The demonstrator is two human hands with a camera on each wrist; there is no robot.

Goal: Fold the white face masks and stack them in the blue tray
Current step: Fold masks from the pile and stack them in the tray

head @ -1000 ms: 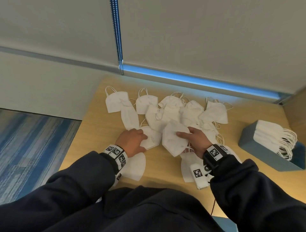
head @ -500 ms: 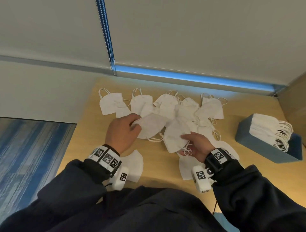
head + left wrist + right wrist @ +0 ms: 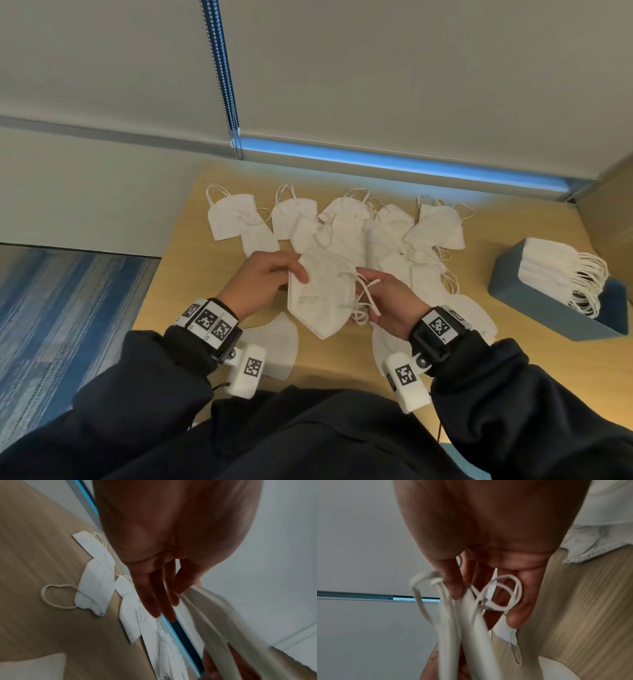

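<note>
A white face mask point(image 3: 320, 294) is held above the wooden table between both hands. My left hand point(image 3: 270, 281) pinches its left edge with thumb on top; in the left wrist view the fingers point(image 3: 159, 601) lie against the blurred mask point(image 3: 223, 622). My right hand point(image 3: 383, 301) grips the right edge and the ear loops point(image 3: 501, 595). Several more white masks point(image 3: 346, 222) lie spread over the table behind. The blue tray point(image 3: 534, 301) stands at the right, holding a stack of folded masks point(image 3: 551, 270).
Loose masks also lie near the table's front edge, one point(image 3: 277, 346) under my left wrist and one point(image 3: 476, 315) beside my right wrist. A wall with a blue-lit strip point(image 3: 376, 161) runs behind the table. Blue striped carpet point(image 3: 68, 325) lies left of the table.
Both hands have lifted masks off the pile and brought them together; the left hand swung its mask right and now both hands hold a mask between them above the table.
</note>
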